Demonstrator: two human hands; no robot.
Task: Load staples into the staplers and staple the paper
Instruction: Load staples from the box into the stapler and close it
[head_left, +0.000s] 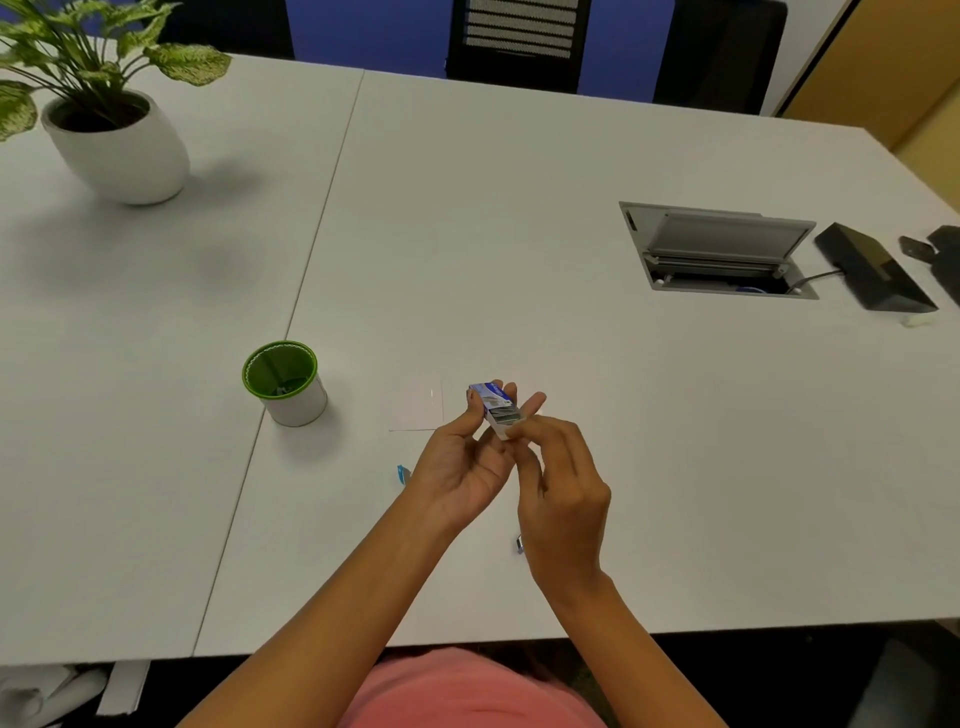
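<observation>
at the fingertips (523, 427) of the right hand (563, 499), thumb and forefinger are pinched on the near, open end of a small blue staple box (493, 397). the other fingers are loosely curled below. whether the pinch has the box's lip or a strip of the grey staples (506, 414) showing inside is too small to tell. the left hand (462, 467) cradles the box from beneath. its thumb presses one long side and its fingers stand up behind the other, so the box is held clear of the table (519, 208) with its mouth turned toward the picking hand. that tilt looks meant to let a strip slide out without spilling.

just beyond the hands a white sheet of paper (415, 408) lies flat on the table, likely kept within reach for stapling. a scrap of blue (402, 474) shows beside the left wrist and another (519, 543) by the right wrist. these may be the staplers, but they are mostly hidden and i cannot tell. to the left stands a green-rimmed cup (283, 384), near the seam between the tabletops. further off are a potted plant (119, 145) at the far left, an open cable hatch (719, 249) at the right, and a black device (872, 270) beside it. loading seems not yet begun.
</observation>
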